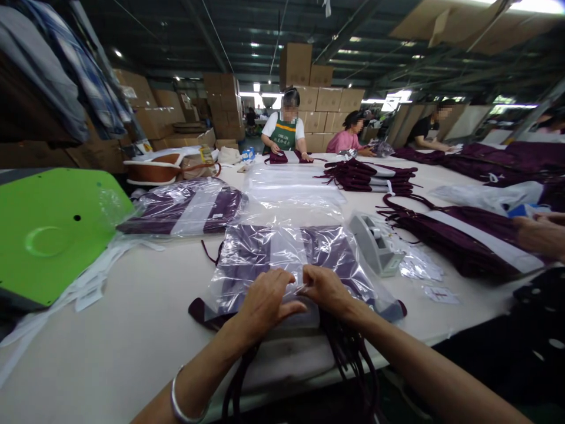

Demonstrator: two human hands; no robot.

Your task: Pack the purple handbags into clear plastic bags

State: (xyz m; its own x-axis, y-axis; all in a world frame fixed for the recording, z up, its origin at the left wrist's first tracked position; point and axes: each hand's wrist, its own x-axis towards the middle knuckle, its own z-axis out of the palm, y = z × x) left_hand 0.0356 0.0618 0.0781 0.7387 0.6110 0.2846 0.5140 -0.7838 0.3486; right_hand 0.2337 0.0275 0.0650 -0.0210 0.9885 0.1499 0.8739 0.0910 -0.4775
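Note:
In front of me on the table lies a dark purple fabric bag (247, 253) with a white paper band (289, 250) round its middle. A clear plastic bag (353, 282) covers most of it, while its purple straps (348, 347) hang out over the near table edge. My left hand (269, 300) lies on the plastic near the white band, its thumb apart from its bent fingers. Beside it, my right hand (326, 290) is closed, with curled fingers pinching the plastic bag's near part.
A grey tape dispenser (375, 244) stands at the right, near small tags (419, 262). Left are a plastic-wrapped purple bag (185, 206) and a green panel (57, 229). Purple bags (371, 176) and clear plastic sleeves (291, 182) lie beyond. Co-workers (285, 132) work across the table; another person's hand (541, 235) is at right.

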